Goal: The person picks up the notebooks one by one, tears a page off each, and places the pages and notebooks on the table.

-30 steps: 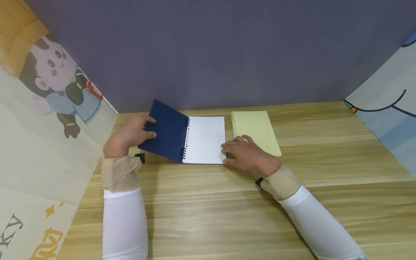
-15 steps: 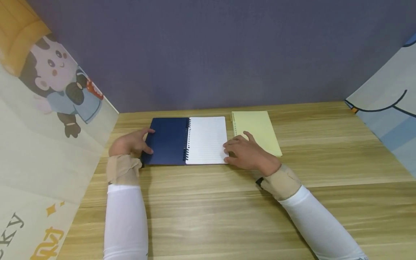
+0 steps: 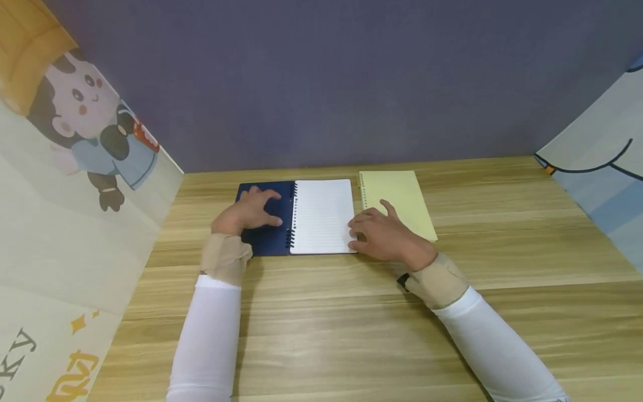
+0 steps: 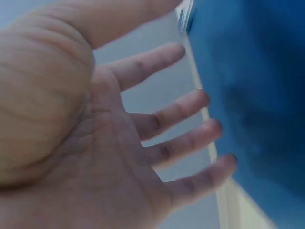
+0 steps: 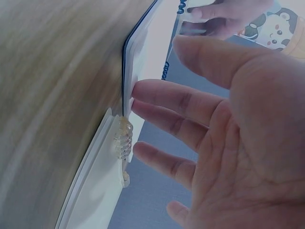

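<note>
A spiral notebook lies open on the wooden table, its dark blue cover point(image 3: 271, 240) flat on the left and its white lined page point(image 3: 321, 218) on the right. Over the blue cover is my left hand point(image 3: 246, 212), fingers spread and holding nothing; the left wrist view shows the fingers point(image 4: 181, 107) apart in front of the blue cover. My right hand point(image 3: 382, 234) touches the page's right edge with its fingertips, the fingers point(image 5: 176, 102) loosely extended in the right wrist view. Partly behind that hand lies a pale yellow spiral notebook point(image 3: 397, 195), closed.
The wooden table point(image 3: 321, 324) extends toward me and to the right. A dark grey-blue partition point(image 3: 331, 84) stands along its back edge. Printed panels with cartoon figures point(image 3: 95, 123) border the left and right sides.
The blue cover has gone from raised to flat on the table. My left hand has let go of its outer edge and moved right over it. The right hand stays nearly still.
</note>
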### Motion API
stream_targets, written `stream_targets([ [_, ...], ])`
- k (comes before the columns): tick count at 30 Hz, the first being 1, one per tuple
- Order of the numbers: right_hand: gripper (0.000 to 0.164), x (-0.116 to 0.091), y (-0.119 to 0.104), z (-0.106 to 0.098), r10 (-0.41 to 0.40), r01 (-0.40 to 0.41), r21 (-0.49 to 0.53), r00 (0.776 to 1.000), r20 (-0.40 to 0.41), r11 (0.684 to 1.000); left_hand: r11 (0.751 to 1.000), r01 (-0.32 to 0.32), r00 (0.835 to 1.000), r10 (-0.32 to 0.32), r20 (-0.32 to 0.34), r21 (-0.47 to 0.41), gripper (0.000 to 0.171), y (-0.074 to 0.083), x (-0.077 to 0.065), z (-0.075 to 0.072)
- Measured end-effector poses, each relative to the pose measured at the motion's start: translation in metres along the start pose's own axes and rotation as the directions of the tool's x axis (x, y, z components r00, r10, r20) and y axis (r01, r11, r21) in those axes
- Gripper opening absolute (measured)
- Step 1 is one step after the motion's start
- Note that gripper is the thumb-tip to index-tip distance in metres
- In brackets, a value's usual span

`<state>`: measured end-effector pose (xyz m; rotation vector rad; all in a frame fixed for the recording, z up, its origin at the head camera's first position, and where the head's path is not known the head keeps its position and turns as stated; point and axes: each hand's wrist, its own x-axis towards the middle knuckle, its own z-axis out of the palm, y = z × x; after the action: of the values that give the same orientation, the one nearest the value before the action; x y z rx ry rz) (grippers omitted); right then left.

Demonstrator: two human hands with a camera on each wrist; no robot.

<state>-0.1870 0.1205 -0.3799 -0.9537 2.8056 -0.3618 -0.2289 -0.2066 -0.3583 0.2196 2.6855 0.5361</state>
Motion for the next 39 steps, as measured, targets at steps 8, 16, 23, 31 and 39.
stream_targets([
  [8, 0.036, 0.0, 0.002, -0.001, 0.008, -0.008, 0.022, 1.0, -0.004, 1.0, 1.0, 0.012, 1.0, -0.012, -0.006, 0.01, 0.071, 0.018, 0.019, 0.023],
  [16, 0.032, 0.0, 0.005, -0.002, -0.01, 0.009, 0.037, 1.0, 0.018, 0.999, 0.998, 0.047, 0.999, -0.048, 0.009, 0.048, 0.072, 0.024, 0.021, 0.028],
  [23, 0.035, 0.019, 0.005, -0.013, -0.054, 0.056, 0.048, 0.998, -0.032, 0.997, 0.996, 0.085, 0.996, -0.086, 0.03, 0.033, 0.071, 0.027, 0.02, 0.03],
  [31, 0.043, 0.091, 0.004, -0.024, -0.015, 0.012, 0.097, 0.999, 0.03, 0.995, 0.994, 0.102, 0.994, -0.103, 0.042, 0.039, 0.071, 0.029, 0.021, 0.03],
  [39, 0.063, 0.154, -0.001, -0.012, 0.072, -0.078, 0.071, 0.994, 0.082, 0.994, 0.993, 0.105, 0.993, -0.107, 0.039, 0.046, 0.07, 0.033, 0.02, 0.028],
])
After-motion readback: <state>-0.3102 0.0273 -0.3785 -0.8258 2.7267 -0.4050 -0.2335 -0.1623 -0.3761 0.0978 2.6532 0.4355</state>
